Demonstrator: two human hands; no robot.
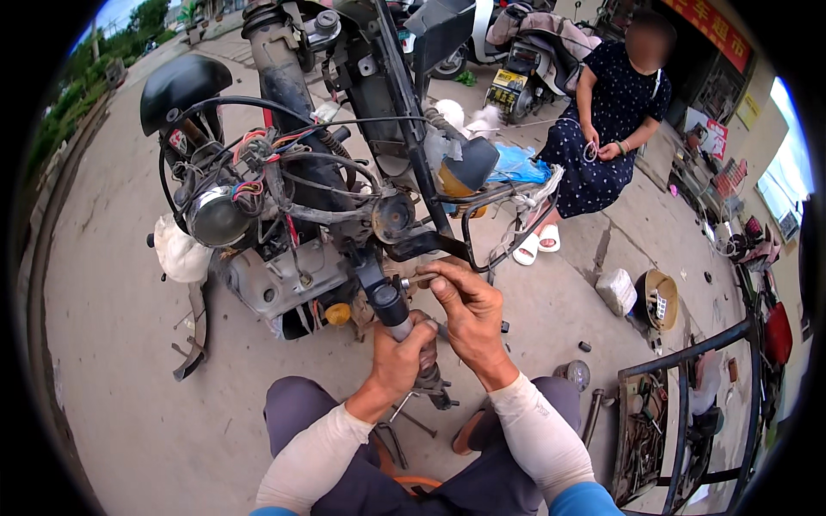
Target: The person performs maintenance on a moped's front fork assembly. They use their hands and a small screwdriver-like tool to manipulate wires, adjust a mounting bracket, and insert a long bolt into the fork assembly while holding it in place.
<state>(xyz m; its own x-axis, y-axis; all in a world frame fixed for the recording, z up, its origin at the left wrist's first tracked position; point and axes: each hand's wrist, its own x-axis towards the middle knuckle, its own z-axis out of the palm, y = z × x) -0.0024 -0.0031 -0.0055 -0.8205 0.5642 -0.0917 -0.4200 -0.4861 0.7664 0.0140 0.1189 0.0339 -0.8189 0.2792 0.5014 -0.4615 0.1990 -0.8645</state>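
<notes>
Standing partly stripped, the black metal vehicle frame (422,159) bared multicoloured wires (249,185); below it, the left hand (397,353) curled tightly round a grey cylindrical tube (396,320) and the right hand (473,314) pinched a slim dull-metal piece (419,279), fastening seemingly unfinished.

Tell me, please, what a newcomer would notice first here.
Probably the tangle of exposed coloured wires, upper left of centre. Near the middle, the left hand grips a grey tube while the right hand pinches a small metal piece. A person in dotted clothing is at upper right.
</notes>
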